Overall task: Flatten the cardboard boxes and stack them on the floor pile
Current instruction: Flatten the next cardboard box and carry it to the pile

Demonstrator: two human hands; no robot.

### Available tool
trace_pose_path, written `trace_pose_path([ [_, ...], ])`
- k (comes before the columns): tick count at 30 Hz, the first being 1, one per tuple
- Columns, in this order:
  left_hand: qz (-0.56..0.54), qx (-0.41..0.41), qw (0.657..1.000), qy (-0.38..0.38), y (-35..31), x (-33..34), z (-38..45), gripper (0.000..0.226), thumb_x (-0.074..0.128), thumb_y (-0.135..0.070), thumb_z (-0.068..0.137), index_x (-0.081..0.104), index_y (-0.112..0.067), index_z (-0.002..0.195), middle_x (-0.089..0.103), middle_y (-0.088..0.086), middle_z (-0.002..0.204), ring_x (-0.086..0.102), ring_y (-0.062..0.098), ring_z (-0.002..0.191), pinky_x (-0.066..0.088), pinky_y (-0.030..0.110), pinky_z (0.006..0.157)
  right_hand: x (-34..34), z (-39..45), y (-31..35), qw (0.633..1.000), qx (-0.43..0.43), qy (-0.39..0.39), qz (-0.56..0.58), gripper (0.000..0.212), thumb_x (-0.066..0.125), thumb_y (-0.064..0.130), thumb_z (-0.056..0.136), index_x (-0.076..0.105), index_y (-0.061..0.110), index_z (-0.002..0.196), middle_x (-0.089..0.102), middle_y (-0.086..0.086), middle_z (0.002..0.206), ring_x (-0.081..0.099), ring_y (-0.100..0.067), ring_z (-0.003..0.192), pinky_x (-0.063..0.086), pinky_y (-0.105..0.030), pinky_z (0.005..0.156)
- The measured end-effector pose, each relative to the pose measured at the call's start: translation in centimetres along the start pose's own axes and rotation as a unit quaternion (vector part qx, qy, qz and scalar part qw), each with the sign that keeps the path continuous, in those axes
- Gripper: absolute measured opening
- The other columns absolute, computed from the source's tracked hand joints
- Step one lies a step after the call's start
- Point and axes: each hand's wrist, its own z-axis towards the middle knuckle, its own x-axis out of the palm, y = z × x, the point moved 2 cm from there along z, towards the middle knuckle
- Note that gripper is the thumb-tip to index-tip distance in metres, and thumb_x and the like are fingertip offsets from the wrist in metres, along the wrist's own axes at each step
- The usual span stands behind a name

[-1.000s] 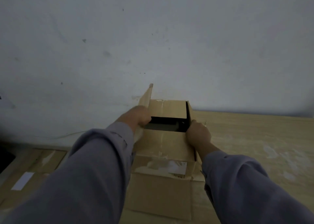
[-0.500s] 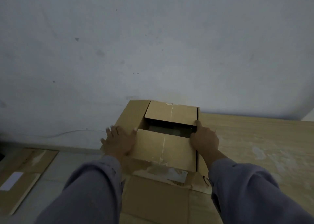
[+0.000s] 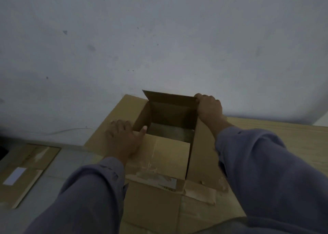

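Observation:
A brown cardboard box [image 3: 166, 155] stands on a wooden table, its top open and its dark inside showing. My left hand [image 3: 122, 136] lies flat with spread fingers on the folded-out left flap, thumb at the opening's near left corner. My right hand [image 3: 209, 107] grips the right end of the raised far flap, fingers curled over its edge. The near flap lies flat with torn tape on it. Flattened cardboard [image 3: 26, 169] with a white label lies on the floor at the lower left.
The pale wooden table [image 3: 284, 137] reaches to the right of the box. A plain grey wall [image 3: 159, 47] rises right behind the box. A thin cable [image 3: 62, 131] runs along the wall's base above the tiled floor [image 3: 71, 164].
My right hand has moved from the box's right edge up to the far flap and lifted it upright. My left hand stays pressed on the left flap. The opening has widened.

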Motion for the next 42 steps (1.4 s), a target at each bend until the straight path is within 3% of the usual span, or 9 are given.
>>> trace_pose_path([
  [6,0.082,0.323,0.939,0.083,-8.8,-0.8,-3.8,0.09,0.019,-0.08,0.081,0.024,-0.022,0.15,0.025,0.006,0.157,0.012,0.022,0.148,-0.006,0.055,0.118,-0.4,0.8,-2.0,0.999,0.017,-0.03,0.005,0.035,0.032,0.008,0.098,0.053,0.021,0.121,0.068,-0.011,0.099,0.061,-0.031,0.092,0.04,-0.038,0.082],
  [10,0.072,0.332,0.937,0.079,-9.4,-1.2,-5.2,0.088,0.04,-0.084,0.072,0.042,-0.02,0.133,0.048,0.007,0.137,0.042,0.025,0.125,0.019,0.044,0.114,-0.1,0.9,-2.3,0.999,0.016,-0.033,0.019,0.033,0.032,0.006,0.096,0.053,0.019,0.119,0.066,-0.011,0.094,0.061,-0.032,0.087,0.039,-0.038,0.08],
  [14,0.076,0.312,0.947,-0.011,-7.2,-5.1,-5.0,0.078,0.052,-0.086,0.063,0.045,-0.021,0.107,0.055,0.004,0.106,0.045,0.017,0.085,0.037,0.03,0.076,-0.3,1.4,-3.6,0.997,0.054,-0.017,0.052,0.033,0.034,0.009,0.094,0.054,0.021,0.117,0.065,-0.012,0.095,0.061,-0.033,0.091,0.04,-0.042,0.085],
  [22,0.077,0.13,0.972,-0.183,0.9,-8.0,-4.7,0.072,0.047,-0.082,0.07,0.051,-0.014,0.092,0.06,0.005,0.09,0.058,0.025,0.083,0.035,0.031,0.064,0.0,0.7,-6.2,0.991,0.094,-0.018,0.096,0.035,0.039,0.005,0.088,0.047,0.018,0.12,0.056,-0.015,0.108,0.051,-0.038,0.103,0.037,-0.046,0.085],
  [28,0.009,-0.076,0.952,-0.295,2.0,-5.1,-4.1,0.085,0.049,-0.087,0.06,0.055,-0.014,0.104,0.044,0.014,0.126,0.037,0.038,0.118,0.026,0.054,0.1,1.7,-2.7,-7.2,0.956,0.152,-0.049,0.246,0.024,0.038,0.022,0.095,0.057,0.02,0.11,0.052,-0.017,0.115,0.047,-0.041,0.104,0.038,-0.045,0.084],
  [32,-0.106,-0.147,0.943,-0.279,1.9,-4.5,-3.5,0.096,0.061,-0.086,0.049,0.041,-0.026,0.122,0.013,0.01,0.149,0.002,0.047,0.141,0.014,0.071,0.108,2.0,-4.2,-7.3,0.907,0.209,-0.032,0.363,0.047,0.032,0.042,0.086,0.065,0.02,0.111,0.05,-0.014,0.127,0.042,-0.04,0.12,0.033,-0.044,0.099],
  [35,-0.214,-0.247,0.914,-0.241,4.1,-2.9,-2.1,0.121,0.066,-0.087,0.038,0.019,-0.036,0.138,-0.002,0.01,0.158,-0.001,0.048,0.142,0.016,0.069,0.109,2.7,-4.6,-6.9,0.849,0.323,-0.021,0.418,0.062,0.046,0.069,0.085,0.06,0.019,0.121,0.033,-0.01,0.144,0.038,-0.038,0.128,0.031,-0.049,0.109],
  [39,-0.329,-0.349,0.852,-0.209,7.6,-1.3,-1.9,0.151,0.082,-0.074,0.027,-0.001,-0.033,0.147,0.031,0.022,0.149,0.035,0.045,0.134,0.031,0.061,0.106,4.4,-5.6,-6.1,0.721,0.429,0.019,0.545,0.102,0.084,0.05,0.064,0.024,0.03,0.144,0.034,-0.015,0.141,0.05,-0.039,0.116,0.055,-0.05,0.078],
  [42,-0.374,-0.378,0.826,-0.185,10.4,-0.9,-1.6,0.158,0.085,-0.071,0.029,0.005,-0.01,0.151,0.046,0.024,0.14,0.046,0.039,0.128,0.04,0.051,0.105,5.2,-5.4,-5.7,0.661,0.483,0.005,0.575,0.1,0.089,0.04,0.06,0.028,0.018,0.136,0.045,-0.016,0.131,0.053,-0.035,0.107,0.056,-0.051,0.078],
])
